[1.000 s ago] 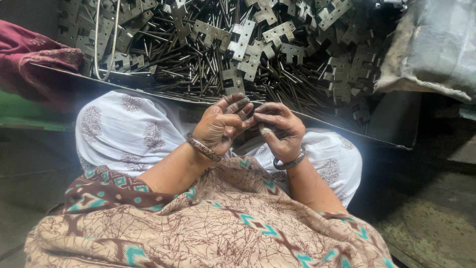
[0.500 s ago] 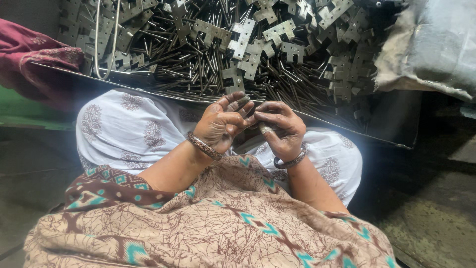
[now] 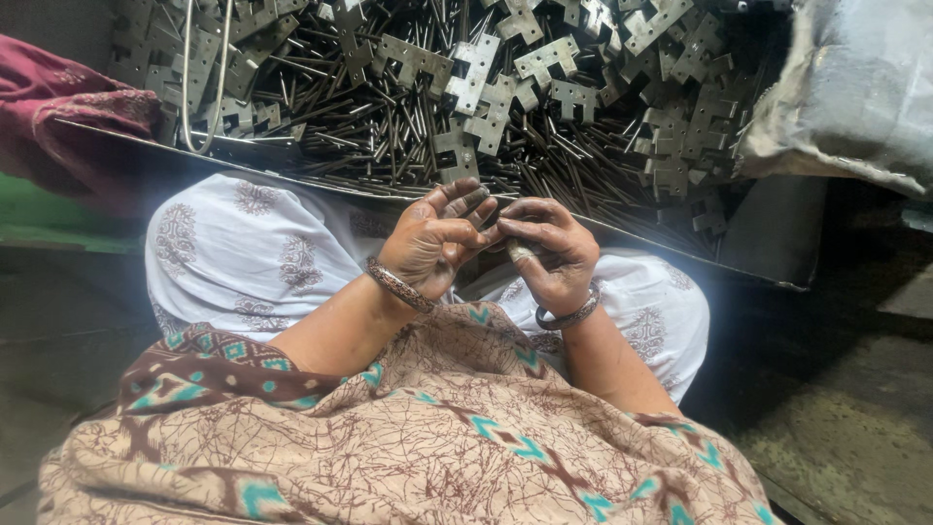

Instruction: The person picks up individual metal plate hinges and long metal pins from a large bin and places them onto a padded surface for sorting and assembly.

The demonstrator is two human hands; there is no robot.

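Holding 1 small metal piece (image 3: 517, 249): 2 hands, left hand (image 3: 432, 243), right hand (image 3: 554, 255).

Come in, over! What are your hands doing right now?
Left hand and right hand together over lap, fingers pinching a small metal piece. Tray of metal brackets and pins just ahead. Nothing blocking.

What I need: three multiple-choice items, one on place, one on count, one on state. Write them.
1. The maroon cloth lies: A) left of the flat metal tray; B) right of it; C) on the lap.
2. Metal bangles per wrist: A) none; B) one; C) three.
3. The left hand and right hand are: A) far apart; B) touching above the lap; C) in the tray.
A: cloth sits at the tray's left end. B: one band circles each wrist. B: their fingers meet.
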